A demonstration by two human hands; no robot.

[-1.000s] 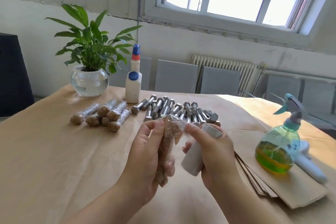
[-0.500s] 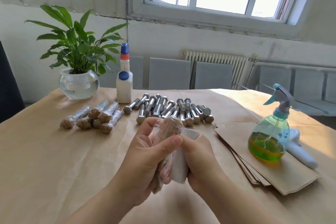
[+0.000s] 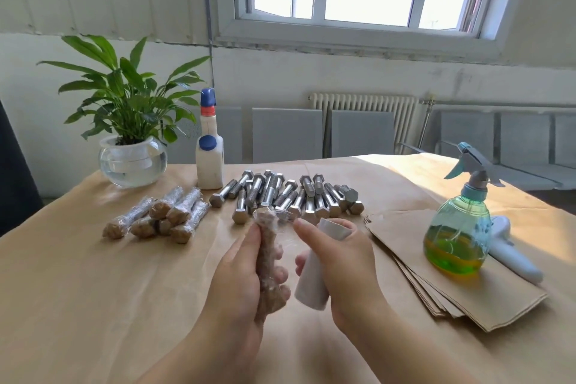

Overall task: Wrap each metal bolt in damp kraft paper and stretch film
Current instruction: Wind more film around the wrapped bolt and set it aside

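A bolt wrapped in brown paper [image 3: 268, 262] stands almost upright above the middle of the table [image 3: 78, 290] — the left hand [image 3: 240, 277] grips it. The right hand [image 3: 346, 262] holds the white film roll [image 3: 313, 277] just beside it, with clear film stretched between them. Bare bolts [image 3: 280, 193] lie near the far edge. Wrapped bolts [image 3: 162, 215] lie to their left. Paper sheets [image 3: 436, 284] and a spray bottle [image 3: 458, 227] sit at the right edge.

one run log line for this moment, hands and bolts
left hand: grips paper-wrapped bolt | right hand: holds film roll | film stretched between | wrapped bolts left | bare bolts behind
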